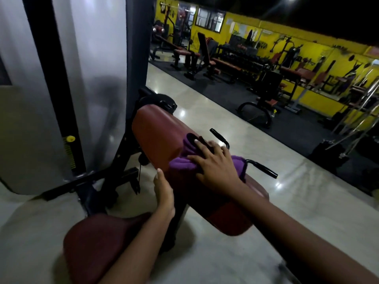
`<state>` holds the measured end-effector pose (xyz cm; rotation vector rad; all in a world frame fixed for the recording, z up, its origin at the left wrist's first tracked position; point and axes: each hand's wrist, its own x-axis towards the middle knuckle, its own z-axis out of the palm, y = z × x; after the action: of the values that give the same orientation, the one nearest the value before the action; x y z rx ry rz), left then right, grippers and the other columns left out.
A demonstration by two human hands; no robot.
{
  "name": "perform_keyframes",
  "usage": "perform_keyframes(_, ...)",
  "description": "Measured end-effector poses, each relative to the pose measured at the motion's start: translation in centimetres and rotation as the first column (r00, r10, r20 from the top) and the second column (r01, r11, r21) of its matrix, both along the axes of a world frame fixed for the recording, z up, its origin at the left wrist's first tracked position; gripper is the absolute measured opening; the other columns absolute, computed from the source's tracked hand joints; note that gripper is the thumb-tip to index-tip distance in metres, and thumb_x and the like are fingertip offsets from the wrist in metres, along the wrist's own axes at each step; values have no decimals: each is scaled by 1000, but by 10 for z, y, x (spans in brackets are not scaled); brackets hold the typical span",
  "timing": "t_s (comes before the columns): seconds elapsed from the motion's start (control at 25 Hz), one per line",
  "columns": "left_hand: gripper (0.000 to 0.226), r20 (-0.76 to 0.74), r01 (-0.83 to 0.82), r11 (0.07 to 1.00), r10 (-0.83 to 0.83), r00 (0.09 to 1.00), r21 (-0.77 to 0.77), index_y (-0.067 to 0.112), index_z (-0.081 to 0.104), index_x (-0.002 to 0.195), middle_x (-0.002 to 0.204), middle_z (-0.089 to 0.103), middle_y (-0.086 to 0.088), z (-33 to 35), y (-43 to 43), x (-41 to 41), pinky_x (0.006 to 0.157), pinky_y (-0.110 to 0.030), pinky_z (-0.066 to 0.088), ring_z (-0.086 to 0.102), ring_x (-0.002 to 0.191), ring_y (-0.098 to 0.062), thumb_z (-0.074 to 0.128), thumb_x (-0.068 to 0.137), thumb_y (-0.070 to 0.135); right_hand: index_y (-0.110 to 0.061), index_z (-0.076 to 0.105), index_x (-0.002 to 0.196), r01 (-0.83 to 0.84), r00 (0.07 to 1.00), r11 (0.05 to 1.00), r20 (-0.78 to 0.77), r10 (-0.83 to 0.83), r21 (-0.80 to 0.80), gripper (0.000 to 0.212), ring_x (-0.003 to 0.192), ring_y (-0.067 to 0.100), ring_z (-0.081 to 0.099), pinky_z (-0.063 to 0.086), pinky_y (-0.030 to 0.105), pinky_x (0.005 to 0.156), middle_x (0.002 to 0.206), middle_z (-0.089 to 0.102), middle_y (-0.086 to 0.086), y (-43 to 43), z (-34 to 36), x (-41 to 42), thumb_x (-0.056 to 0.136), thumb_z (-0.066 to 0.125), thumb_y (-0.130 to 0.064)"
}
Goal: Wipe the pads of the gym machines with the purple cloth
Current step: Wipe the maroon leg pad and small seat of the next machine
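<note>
A long brown sloped pad (pixel 155 132) of a gym machine runs from the centre toward the lower right. The purple cloth (pixel 181 163) lies bunched on its upper face. My right hand (pixel 213 162) lies flat on the cloth with fingers spread, pressing it against the pad. My left hand (pixel 164 191) rests against the pad's left side edge, fingers straight, just below the cloth. A brown seat pad (pixel 96 240) sits lower left, partly covered by my left forearm.
Black handle bars (pixel 264 170) stick out to the right of the pad. The machine's black frame (pixel 114 173) and grey weight-stack cover (pixel 37 99) stand at left. Benches (pixel 223 66) and other machines line the yellow wall (pixel 317 99) across the shiny floor.
</note>
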<state>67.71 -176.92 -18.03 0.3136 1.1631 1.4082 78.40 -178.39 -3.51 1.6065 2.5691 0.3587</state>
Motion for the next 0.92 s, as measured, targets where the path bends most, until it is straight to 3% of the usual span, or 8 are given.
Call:
perform_keyframes(0.04, 101, 0, -55, 998, 55, 999, -44, 26, 40, 141, 145, 43, -1, -3, 2, 12, 109, -42, 36, 45, 129, -25, 29, 62, 88, -35, 32, 142, -24, 996, 1000, 87, 24, -5, 58, 143, 32, 11, 13, 54, 113, 158, 7, 1, -3, -9, 16, 86, 47, -37)
perform_keyframes(0.12, 91, 36, -162, 979, 168, 985, -121, 20, 40, 140, 142, 46, -9, -2, 2, 34, 103, -41, 39, 49, 123, -32, 29, 73, 80, -32, 42, 137, -100, 983, 994, 159, 93, 37, 60, 137, 32, 33, 34, 62, 102, 153, 29, 4, -13, -32, 46, 78, 40, -42)
perform_keyframes(0.2, 82, 79, -228, 963, 241, 967, -144, 17, 39, 139, 139, 49, -14, 7, 2, 45, 104, -49, 39, 51, 121, -35, 26, 82, 74, -35, 48, 132, -135, 976, 990, 177, 127, 30, 59, 128, 30, 47, 44, 59, 92, 146, 42, 2, -16, -46, 66, 78, 35, -55)
perform_keyframes(0.32, 73, 109, -328, 922, 355, 928, -207, 18, 47, 134, 134, 53, -12, 8, 12, 52, 102, -48, 42, 53, 117, -34, 24, 88, 70, -43, 40, 134, -164, 985, 986, 53, 162, 25, 57, 133, 30, 38, 37, 60, 96, 151, 32, -1, 8, -41, 62, 84, 27, -68)
perform_keyframes(0.44, 63, -6, -396, 884, 408, 913, -246, 20, 48, 134, 135, 53, -11, 3, 23, 54, 99, -39, 41, 53, 118, -31, 23, 94, 61, -51, 28, 137, -219, 976, 976, -8, 219, -7, 59, 140, 26, 17, 25, 58, 102, 156, 16, -5, 51, -37, 40, 82, 23, -70)
perform_keyframes(0.72, 56, -148, -406, 879, 380, 913, -248, 17, 43, 138, 137, 50, -10, 3, 18, 60, 85, -28, 31, 48, 122, -30, 23, 98, 52, -51, 36, 134, -255, 958, 961, -165, 235, -112, 47, 139, 26, 15, 28, 56, 103, 155, 18, -3, 137, -29, -11, 89, 41, -61)
perform_keyframes(0.8, 63, -122, -373, 903, 354, 927, -214, 22, 45, 135, 134, 53, -8, -6, 21, 53, 88, -26, 33, 51, 119, -30, 25, 92, 64, -48, 38, 134, -271, 956, 960, -134, 260, -75, 50, 138, 27, 18, 28, 57, 103, 155, 19, -4, 127, -29, -3, 87, 36, -64)
perform_keyframes(0.92, 109, 16, -314, 937, 320, 947, -155, 35, 53, 127, 130, 59, -7, -38, 59, 24, 99, -45, 45, 60, 109, -30, 30, 44, 102, -45, 44, 131, -374, 924, 927, -85, 372, -14, 61, 136, 28, 23, 30, 56, 100, 153, 24, -6, 93, -39, 28, 77, 24, -67)
